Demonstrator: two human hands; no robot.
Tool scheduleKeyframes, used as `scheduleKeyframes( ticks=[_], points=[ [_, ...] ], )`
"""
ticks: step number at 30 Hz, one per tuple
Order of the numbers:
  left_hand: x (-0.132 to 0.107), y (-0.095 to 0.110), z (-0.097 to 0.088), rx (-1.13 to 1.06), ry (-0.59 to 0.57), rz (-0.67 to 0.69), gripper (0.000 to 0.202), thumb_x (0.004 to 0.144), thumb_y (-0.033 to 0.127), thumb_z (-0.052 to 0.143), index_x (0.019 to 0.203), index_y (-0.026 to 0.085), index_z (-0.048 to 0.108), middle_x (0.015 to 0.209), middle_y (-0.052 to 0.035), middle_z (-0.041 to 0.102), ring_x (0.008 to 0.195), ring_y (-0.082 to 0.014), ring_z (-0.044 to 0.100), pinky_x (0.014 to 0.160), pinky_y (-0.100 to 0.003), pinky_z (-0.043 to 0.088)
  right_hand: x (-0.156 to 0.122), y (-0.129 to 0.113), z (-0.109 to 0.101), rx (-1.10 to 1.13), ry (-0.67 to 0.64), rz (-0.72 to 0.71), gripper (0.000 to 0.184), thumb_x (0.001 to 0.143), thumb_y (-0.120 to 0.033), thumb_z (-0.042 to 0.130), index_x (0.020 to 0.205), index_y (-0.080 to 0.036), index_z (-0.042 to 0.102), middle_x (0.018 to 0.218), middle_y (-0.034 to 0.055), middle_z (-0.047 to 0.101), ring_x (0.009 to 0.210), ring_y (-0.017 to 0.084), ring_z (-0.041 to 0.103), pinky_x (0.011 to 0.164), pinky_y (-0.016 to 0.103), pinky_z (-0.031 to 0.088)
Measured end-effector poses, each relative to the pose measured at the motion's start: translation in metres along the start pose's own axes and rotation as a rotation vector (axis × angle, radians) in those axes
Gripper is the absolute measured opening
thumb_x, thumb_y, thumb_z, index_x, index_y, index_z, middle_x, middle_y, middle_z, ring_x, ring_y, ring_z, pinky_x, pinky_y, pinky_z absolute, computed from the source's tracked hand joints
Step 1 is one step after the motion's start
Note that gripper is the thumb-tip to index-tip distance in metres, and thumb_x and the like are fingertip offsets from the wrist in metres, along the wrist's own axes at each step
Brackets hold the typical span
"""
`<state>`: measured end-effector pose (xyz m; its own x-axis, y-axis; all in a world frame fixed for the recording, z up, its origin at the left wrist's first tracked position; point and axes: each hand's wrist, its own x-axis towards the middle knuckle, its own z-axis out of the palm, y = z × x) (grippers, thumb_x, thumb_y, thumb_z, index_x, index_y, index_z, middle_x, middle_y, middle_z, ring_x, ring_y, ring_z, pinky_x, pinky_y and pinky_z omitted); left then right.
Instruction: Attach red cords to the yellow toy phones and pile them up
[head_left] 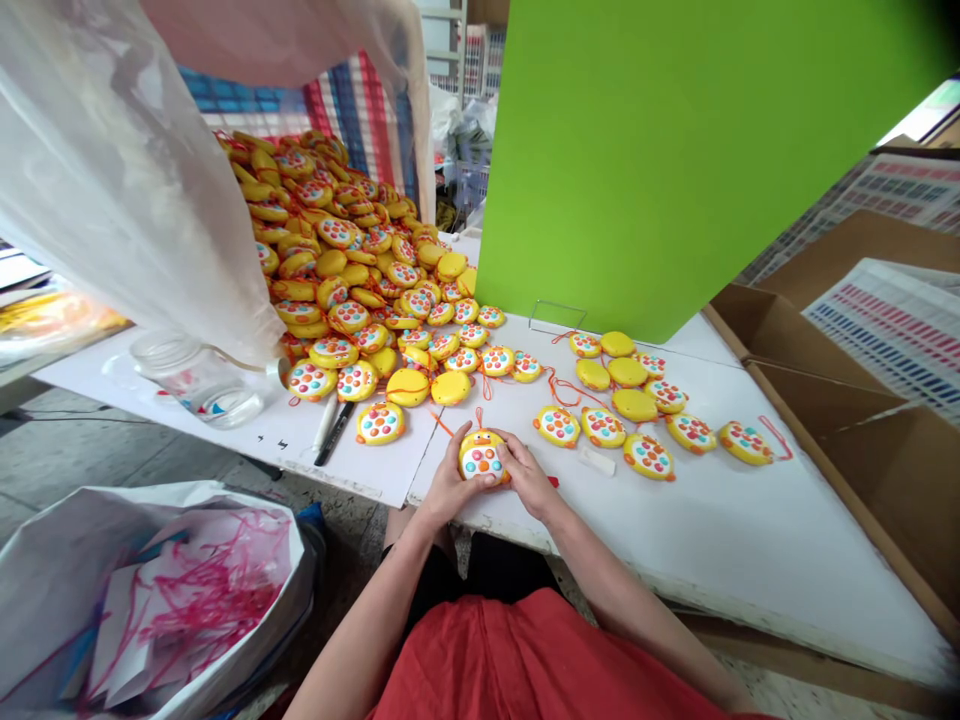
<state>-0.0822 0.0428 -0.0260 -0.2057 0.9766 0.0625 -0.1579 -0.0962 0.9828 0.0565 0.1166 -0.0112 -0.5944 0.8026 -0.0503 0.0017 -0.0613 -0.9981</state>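
A round yellow toy (481, 458) with a white face and coloured buttons is held over the near edge of the white table (712, 540). My left hand (448, 482) grips its left side and my right hand (528, 478) grips its right side, fingers curled round it. A big heap of the same yellow toys (352, 270) with red cords rises at the far left. Several more toys (637, 405) lie spread out to the right of my hands. A small white piece (596, 461) lies just right of my right hand.
A green board (660, 150) stands behind the table. Brown cardboard boxes (862, 400) sit at the right. A clear plastic bag (127, 170) hangs at the left over a clear jar (191, 375). Two markers (331, 428) lie by the heap. A white bag of pink strips (172, 590) stands on the floor.
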Motion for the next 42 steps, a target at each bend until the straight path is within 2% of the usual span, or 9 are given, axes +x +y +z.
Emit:
scheduleKeyframes(
  ticks=[3, 8, 12, 16, 19, 24, 30, 35, 42],
  points=[
    [0.0, -0.001, 0.0, -0.045, 0.002, 0.023, 0.079, 0.078, 0.044, 0.065, 0.142, 0.024, 0.024, 0.136, -0.0146, 0.041, 0.111, -0.0257, 0.056, 0.087, -0.04, 0.052, 0.008, -0.01, -0.014, 0.19, 0.063, 0.069, 0.044, 0.082, -0.052, 0.059, 0.12, -0.028, 0.055, 0.117, 0.005, 0.061, 0.093, 0.024, 0.065, 0.065, 0.038, 0.059],
    [0.003, -0.007, 0.002, 0.021, 0.07, 0.0, 0.055, 0.085, 0.042, 0.056, 0.133, 0.022, 0.037, 0.124, -0.0136, 0.05, 0.093, -0.0196, 0.065, 0.073, -0.035, 0.057, 0.014, -0.022, -0.057, 0.393, 0.437, -0.17, 0.046, 0.079, -0.055, 0.061, 0.115, -0.027, 0.054, 0.107, 0.0045, 0.065, 0.09, 0.021, 0.067, 0.073, 0.038, 0.057],
    [0.018, -0.009, 0.012, 0.446, -0.008, 0.128, 0.03, 0.09, 0.029, 0.046, 0.117, 0.019, 0.055, 0.108, -0.0098, 0.064, 0.095, -0.0196, 0.065, 0.082, -0.037, 0.054, -0.01, -0.003, -0.07, -0.21, 0.392, -0.178, 0.031, 0.08, -0.046, 0.064, 0.099, -0.021, 0.062, 0.087, 0.0052, 0.067, 0.074, 0.02, 0.064, 0.069, 0.037, 0.054],
    [0.044, -0.009, 0.03, 0.839, -0.375, 0.35, 0.035, 0.092, 0.015, 0.036, 0.118, 0.019, 0.059, 0.126, -0.009, 0.061, 0.125, -0.02, 0.05, 0.104, -0.039, 0.041, -0.045, 0.021, -0.066, -0.889, 0.065, -0.409, 0.021, 0.089, -0.028, 0.053, 0.104, -0.022, 0.067, 0.102, 0.0085, 0.068, 0.096, 0.024, 0.059, 0.085, 0.043, 0.048],
    [0.058, -0.012, 0.038, 1.107, -0.547, 0.406, 0.035, 0.093, 0.021, 0.039, 0.124, 0.015, 0.055, 0.136, -0.0114, 0.054, 0.134, -0.0231, 0.04, 0.11, -0.045, 0.033, -0.065, 0.026, -0.075, -1.172, -0.001, -0.495, 0.031, 0.092, -0.018, 0.045, 0.117, -0.022, 0.063, 0.114, 0.0097, 0.065, 0.103, 0.024, 0.055, 0.086, 0.042, 0.048],
    [0.031, -0.014, 0.022, 1.378, -0.425, 0.455, 0.035, 0.094, 0.027, 0.042, 0.123, 0.013, 0.054, 0.135, -0.0144, 0.054, 0.128, -0.0249, 0.046, 0.107, -0.046, 0.035, -0.069, 0.019, -0.115, -1.381, 0.22, -0.416, 0.026, 0.093, -0.024, 0.045, 0.1, -0.019, 0.07, 0.102, 0.0103, 0.067, 0.095, 0.026, 0.057, 0.084, 0.044, 0.047],
    [-0.067, 0.013, -0.037, 1.466, -0.264, 0.452, 0.03, 0.089, 0.009, 0.039, 0.107, 0.019, 0.061, 0.106, -0.0077, 0.068, 0.106, -0.022, 0.06, 0.102, -0.045, 0.04, 0.024, -0.01, -0.123, -1.357, 0.219, -0.404, 0.038, 0.092, -0.028, 0.042, 0.125, -0.017, 0.056, 0.127, 0.0135, 0.057, 0.119, 0.027, 0.049, 0.1, 0.046, 0.039],
    [-0.119, 0.036, -0.085, 1.634, -0.082, 0.203, 0.024, 0.09, 0.019, 0.042, 0.097, 0.021, 0.065, 0.073, -0.0033, 0.068, 0.067, -0.02, 0.064, 0.066, -0.033, 0.051, 0.132, -0.034, -0.099, -1.424, 0.112, -0.088, 0.064, 0.086, -0.033, 0.053, 0.142, -0.012, 0.033, 0.149, 0.0172, 0.032, 0.135, 0.028, 0.03, 0.108, 0.044, 0.026],
    [-0.099, 0.039, -0.059, 1.367, 0.052, 0.174, 0.028, 0.094, 0.03, 0.04, 0.106, 0.022, 0.064, 0.09, -0.0057, 0.071, 0.08, -0.0195, 0.068, 0.071, -0.03, 0.053, 0.174, -0.04, -0.077, -1.416, 0.078, 0.016, 0.076, 0.076, -0.055, 0.061, 0.135, -0.012, 0.04, 0.129, 0.0227, 0.051, 0.12, 0.036, 0.046, 0.104, 0.059, 0.017]
  ],
)
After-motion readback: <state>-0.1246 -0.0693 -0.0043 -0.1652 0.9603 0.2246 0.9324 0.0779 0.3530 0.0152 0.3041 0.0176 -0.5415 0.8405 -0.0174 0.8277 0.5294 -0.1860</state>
